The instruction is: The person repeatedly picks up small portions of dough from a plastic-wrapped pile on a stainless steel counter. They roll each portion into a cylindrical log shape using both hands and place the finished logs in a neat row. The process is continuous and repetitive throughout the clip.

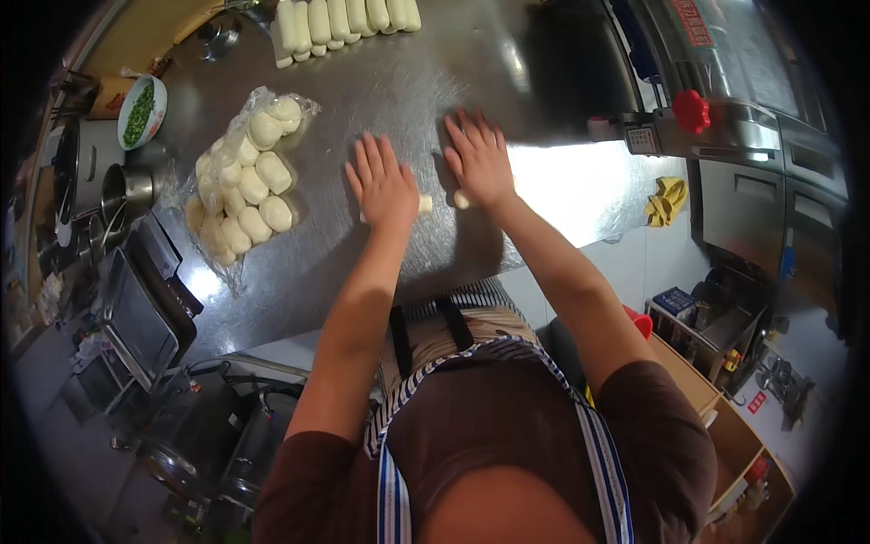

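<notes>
Both my hands lie palm down over pieces of pale dough on a stainless steel table [435, 258]. Under my left hand [384, 183] is one piece, its end [425, 204] showing beside the thumb side. My right hand [481, 160] covers another, with a rounded end [461, 199] sticking out at the left of the palm. The fingers of both hands are extended and slightly spread; how much dough is beneath them is hidden. To the left of my left hand, dough balls [253, 185] sit under clear plastic film [234, 139].
Rolled dough logs [340, 24] lie stacked at the far edge. A bowl of chopped greens [141, 112] and a steel pot [128, 190] stand at the left. A yellow cloth [666, 202] lies at the right corner, near a machine with a red knob [691, 111].
</notes>
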